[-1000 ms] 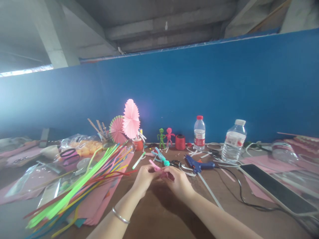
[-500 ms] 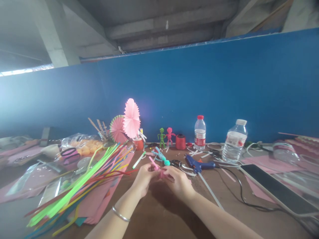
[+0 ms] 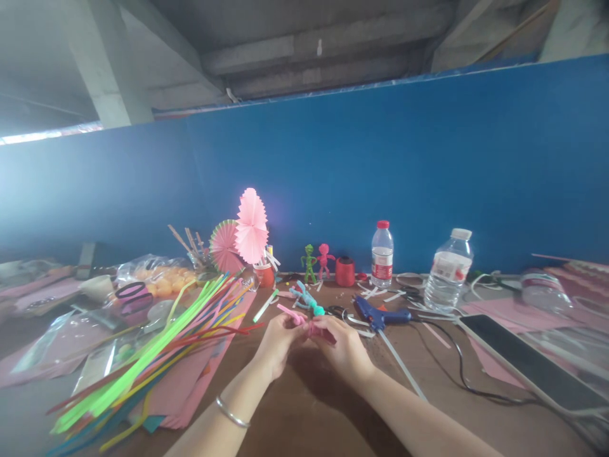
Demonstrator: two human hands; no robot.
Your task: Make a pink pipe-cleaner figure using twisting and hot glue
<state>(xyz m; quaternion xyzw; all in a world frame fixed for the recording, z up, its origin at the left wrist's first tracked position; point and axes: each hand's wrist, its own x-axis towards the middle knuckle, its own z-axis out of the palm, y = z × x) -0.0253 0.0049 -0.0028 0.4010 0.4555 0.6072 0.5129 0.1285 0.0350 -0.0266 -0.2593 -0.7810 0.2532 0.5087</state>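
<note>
Both hands meet over the middle of the brown table, pinching a pink pipe cleaner [image 3: 291,313] that is bent and twisted. My left hand [image 3: 280,341] has its fingertips closed on it, and one pink end sticks out up and to the left. My right hand [image 3: 343,348] grips the other part, which its fingers mostly hide. Just beyond the fingers lies a blue-and-teal pipe cleaner figure [image 3: 307,298]. Farther back, a green pipe cleaner figure [image 3: 309,263] and a pink one [image 3: 324,260] stand upright near the blue wall.
On the left, a bundle of coloured pipe cleaners [image 3: 143,362] lies across pink paper [image 3: 190,390]. To the right are a blue glue gun [image 3: 383,314] with its black cord, two water bottles [image 3: 382,254], and a phone [image 3: 533,362]. A red spool [image 3: 345,271] stands at the back.
The pink end sticking out from my left fingers has tipped lower and to the left. Both hands keep nearly the same place, with the right fingers slightly shifted.
</note>
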